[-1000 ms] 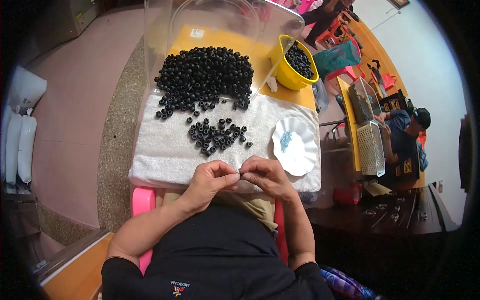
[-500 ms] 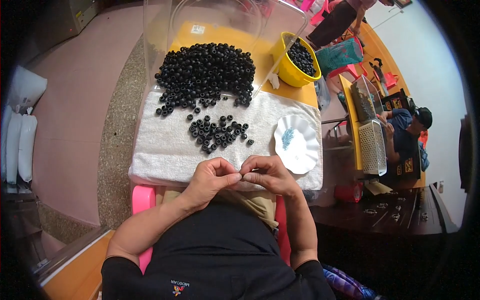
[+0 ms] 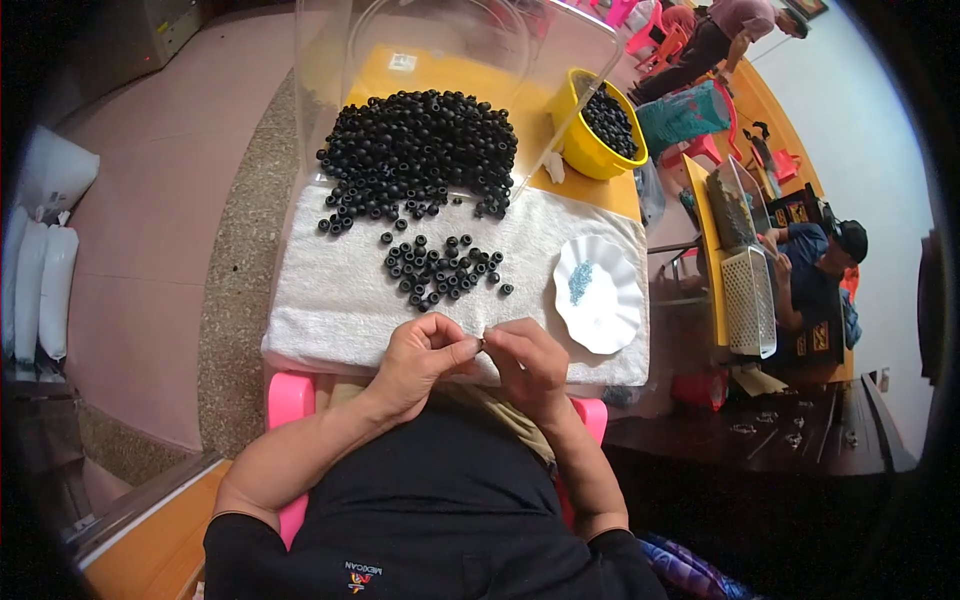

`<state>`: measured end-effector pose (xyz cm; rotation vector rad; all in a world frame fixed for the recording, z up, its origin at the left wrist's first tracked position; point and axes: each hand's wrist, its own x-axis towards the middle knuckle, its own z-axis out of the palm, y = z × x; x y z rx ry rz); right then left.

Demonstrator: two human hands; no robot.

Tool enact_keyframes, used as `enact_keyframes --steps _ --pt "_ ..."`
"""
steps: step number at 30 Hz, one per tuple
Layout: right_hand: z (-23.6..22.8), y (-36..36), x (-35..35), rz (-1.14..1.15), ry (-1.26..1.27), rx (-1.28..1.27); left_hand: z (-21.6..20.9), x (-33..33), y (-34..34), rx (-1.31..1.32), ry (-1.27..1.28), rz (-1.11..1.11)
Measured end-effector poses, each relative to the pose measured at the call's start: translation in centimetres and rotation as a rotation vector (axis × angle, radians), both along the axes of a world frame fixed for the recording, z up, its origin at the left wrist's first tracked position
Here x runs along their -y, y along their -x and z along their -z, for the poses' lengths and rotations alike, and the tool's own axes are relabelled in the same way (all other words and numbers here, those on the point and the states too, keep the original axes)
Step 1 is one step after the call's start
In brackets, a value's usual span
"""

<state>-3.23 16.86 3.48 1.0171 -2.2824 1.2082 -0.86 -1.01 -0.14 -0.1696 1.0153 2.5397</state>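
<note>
My left hand (image 3: 425, 362) and my right hand (image 3: 527, 362) meet at the near edge of a white towel (image 3: 335, 290). The thumb and fingers of each are pinched together on a tiny dark piece (image 3: 481, 344), mostly hidden by the fingertips and too small to name. Just beyond my hands lies a small group of round black beads or caps with holes (image 3: 445, 268). A large heap of the same black pieces (image 3: 420, 140) sits farther back. To the right, a white plate with a wavy rim (image 3: 615, 318) bears a little pile of tiny bluish bits (image 3: 580, 281).
A clear plastic bin (image 3: 545, 150) lies around the heap on the yellow tabletop. Behind right stands a yellow tub (image 3: 590, 150) of black pieces. Beyond it a co-worker (image 3: 810, 265) sits by a white perforated basket (image 3: 747, 300); another person (image 3: 740, 25) stands farther off. White sacks (image 3: 55, 290) are at left.
My right hand has turned, its fingers now more upright at the pinch. My left hand keeps its pinch. The whole view has shifted slightly.
</note>
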Motion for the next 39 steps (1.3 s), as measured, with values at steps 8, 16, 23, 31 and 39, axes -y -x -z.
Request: enact_keyframes --steps 8,16,23,31,39 --pt "-0.1 -1.2 1.1 0.092 -0.236 -0.325 0.7 -0.4 -0.3 0.012 -0.029 -0.082" --pt "-0.2 -1.6 2.0 0.144 -0.27 -0.34 -0.3 -0.5 -0.4 -0.027 0.012 -0.138" --pt "0.6 -1.3 2.1 0.093 -0.181 -0.337 0.3 -0.4 -0.6 -0.072 0.06 -0.148" --pt "0.7 -1.1 1.6 0.113 -0.121 -0.255 0.1 -0.6 -0.6 -0.052 0.098 -0.136" --pt "0.7 -1.0 1.5 0.139 -0.094 -0.253 0.0 -0.7 -0.4 -0.035 0.108 -0.121"
